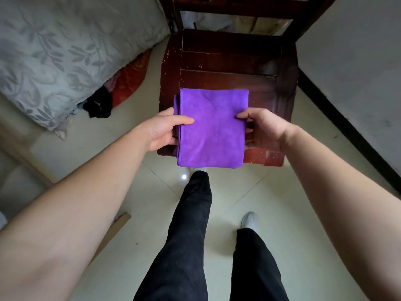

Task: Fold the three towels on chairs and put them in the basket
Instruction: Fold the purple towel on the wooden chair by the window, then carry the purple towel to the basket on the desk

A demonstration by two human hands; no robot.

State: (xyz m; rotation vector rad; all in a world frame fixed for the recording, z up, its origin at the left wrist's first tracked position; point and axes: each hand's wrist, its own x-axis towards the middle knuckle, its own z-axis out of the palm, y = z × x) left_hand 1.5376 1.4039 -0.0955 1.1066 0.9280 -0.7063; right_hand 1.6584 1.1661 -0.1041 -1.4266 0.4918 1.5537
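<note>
A purple towel [211, 129], folded into a neat square, is held flat over the front edge of a dark wooden chair [234, 61]. My left hand [165, 129] grips its left edge, thumb on top and fingers underneath. My right hand [262, 129] grips the right edge the same way. The towel's front part hangs past the seat edge. No basket and no other towels are in view.
A bed with a grey leaf-patterned cover [65, 51] lies at the left, with red and black cloth [121, 90] bunched below it. A white wall with a black skirting [347, 127] runs along the right. My legs and a grey shoe [250, 220] stand on the pale tiled floor.
</note>
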